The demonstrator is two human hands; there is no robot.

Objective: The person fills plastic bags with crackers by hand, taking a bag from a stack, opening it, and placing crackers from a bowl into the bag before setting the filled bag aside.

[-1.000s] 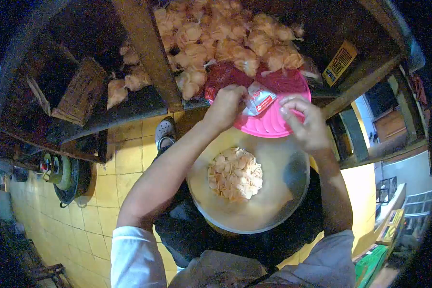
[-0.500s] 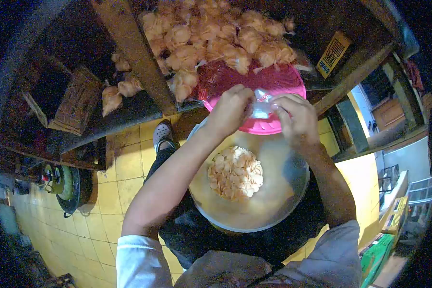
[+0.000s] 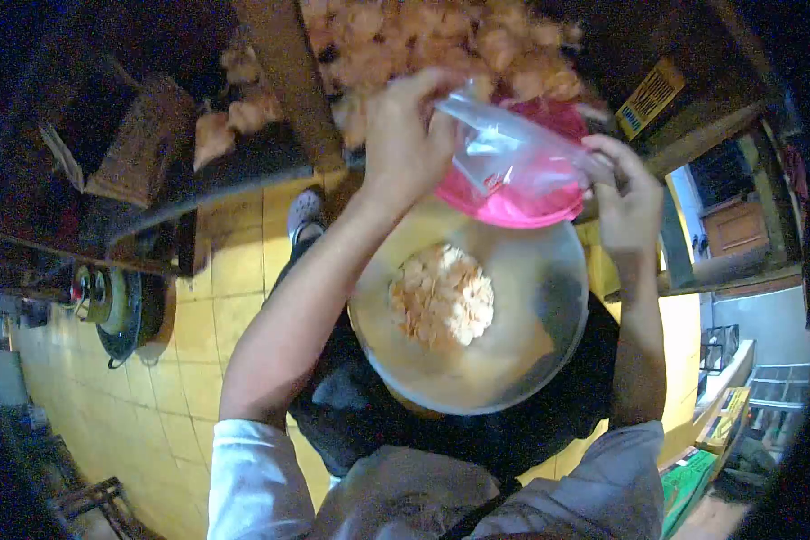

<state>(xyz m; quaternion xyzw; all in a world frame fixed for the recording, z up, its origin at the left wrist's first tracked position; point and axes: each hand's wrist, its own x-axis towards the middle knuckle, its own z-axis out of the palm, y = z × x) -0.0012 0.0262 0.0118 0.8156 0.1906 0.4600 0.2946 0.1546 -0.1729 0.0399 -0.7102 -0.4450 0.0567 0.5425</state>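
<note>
A clear plastic bag (image 3: pixel 513 148) is stretched between my two hands, and nothing shows inside it. My left hand (image 3: pixel 412 135) pinches its left corner, while my right hand (image 3: pixel 623 189) grips the right end. Directly behind the bag is a bright pink basin (image 3: pixel 522 211), partly hidden by it. Below, on my lap, rests a wide metal bowl (image 3: pixel 522 360) with a heap of pale round chips (image 3: pixel 441 297) at its bottom.
Many filled bags of chips (image 3: pixel 459 40) are piled on the wooden table ahead. An open cardboard box (image 3: pixel 144 144) stands on the left, and a yellow printed box (image 3: pixel 650 97) lies at right. A wooden post (image 3: pixel 288 81) rises left of the pile. Yellow tiles (image 3: pixel 234 315) cover the floor.
My hands have moved apart and up, spreading the bag that was bunched between them. The view has shifted slightly, and the bag now covers part of the pink basin.
</note>
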